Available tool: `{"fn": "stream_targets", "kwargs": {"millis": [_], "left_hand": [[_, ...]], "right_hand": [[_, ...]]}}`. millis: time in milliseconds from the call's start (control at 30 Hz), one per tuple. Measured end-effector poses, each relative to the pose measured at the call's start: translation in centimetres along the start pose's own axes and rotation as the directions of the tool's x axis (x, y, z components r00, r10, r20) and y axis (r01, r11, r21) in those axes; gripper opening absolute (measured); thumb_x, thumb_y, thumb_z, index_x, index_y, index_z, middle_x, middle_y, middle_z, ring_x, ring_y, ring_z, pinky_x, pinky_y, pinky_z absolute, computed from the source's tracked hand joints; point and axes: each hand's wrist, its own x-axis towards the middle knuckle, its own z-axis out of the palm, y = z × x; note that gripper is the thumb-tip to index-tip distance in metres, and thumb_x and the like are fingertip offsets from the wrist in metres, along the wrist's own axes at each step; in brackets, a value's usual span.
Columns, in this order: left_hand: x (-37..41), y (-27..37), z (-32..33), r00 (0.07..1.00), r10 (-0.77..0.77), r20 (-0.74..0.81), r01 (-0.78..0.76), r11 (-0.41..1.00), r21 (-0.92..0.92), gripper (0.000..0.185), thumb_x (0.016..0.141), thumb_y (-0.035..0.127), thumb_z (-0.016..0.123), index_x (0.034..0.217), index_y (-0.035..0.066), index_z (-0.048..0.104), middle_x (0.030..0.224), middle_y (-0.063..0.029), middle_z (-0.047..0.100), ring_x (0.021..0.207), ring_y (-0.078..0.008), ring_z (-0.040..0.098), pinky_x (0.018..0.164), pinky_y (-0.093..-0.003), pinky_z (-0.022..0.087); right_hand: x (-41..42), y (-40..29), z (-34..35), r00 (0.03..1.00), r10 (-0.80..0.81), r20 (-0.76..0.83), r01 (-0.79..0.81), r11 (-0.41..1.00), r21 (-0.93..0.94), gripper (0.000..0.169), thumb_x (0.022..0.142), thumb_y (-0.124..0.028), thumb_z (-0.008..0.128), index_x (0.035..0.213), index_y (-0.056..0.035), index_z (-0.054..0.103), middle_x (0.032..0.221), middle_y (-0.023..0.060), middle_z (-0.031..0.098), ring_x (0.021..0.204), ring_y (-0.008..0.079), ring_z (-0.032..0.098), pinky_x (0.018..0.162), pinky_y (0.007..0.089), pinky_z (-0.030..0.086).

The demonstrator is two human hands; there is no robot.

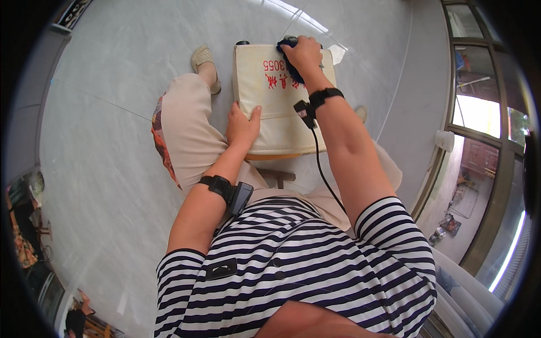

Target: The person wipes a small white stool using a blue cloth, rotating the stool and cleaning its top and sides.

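Observation:
Between my knees stands a cream-coloured padded piece (274,99), like a covered seat or cushion, with red printed writing and a stitched seam. My right hand (305,54) presses a bunched dark blue cloth (291,69) against its far right part; the cloth partly covers the writing. On the near left side of the cream cover rests my left hand (245,124), thumb on top and fingers along the edge, with no object gripped in it. An orange-brown rim (274,156) shows under the near edge, and a dark wooden foot or bar (277,175) is below it.
Grey tiled floor (105,126) spreads around. A black cable (323,169) runs from the device on my right wrist to my body. At the right is a framed glass door or window (477,139). Another person (76,317) is partly visible at the lower left.

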Motion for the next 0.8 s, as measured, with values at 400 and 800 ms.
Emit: {"fn": "stream_targets", "kwargs": {"millis": [400, 800], "left_hand": [[-0.3, 0.0, 0.4, 1.0, 0.022, -0.01, -0.022, 0.999, -0.032, 0.077, 0.086, 0.051, 0.06, 0.139, 0.001, 0.036, 0.133, -0.0238, 0.049, 0.117, -0.0407, 0.054, 0.096, -0.0486, 0.045], [0.0, 0.0, 0.2, 1.0, 0.004, 0.017, -0.003, 0.999, -0.032, 0.078, 0.087, 0.051, 0.06, 0.141, 0.001, 0.035, 0.136, -0.0236, 0.047, 0.117, -0.0412, 0.054, 0.097, -0.0484, 0.044]], "right_hand": [[-0.6, 0.7, 0.8, 0.996, 0.015, -0.084, -0.021, 0.997, -0.072, 0.048, 0.076, -0.047, 0.073, 0.101, -0.0068, 0.069, 0.108, 0.0129, 0.063, 0.108, 0.0333, 0.057, 0.087, 0.0476, 0.049], [-8.7, 10.5, -1.9, 0.978, 0.11, -0.175, -0.115, 0.993, -0.016, 0.041, 0.074, -0.039, 0.075, 0.095, -0.0045, 0.066, 0.1, 0.0164, 0.061, 0.1, 0.037, 0.057, 0.083, 0.0484, 0.048]]}}
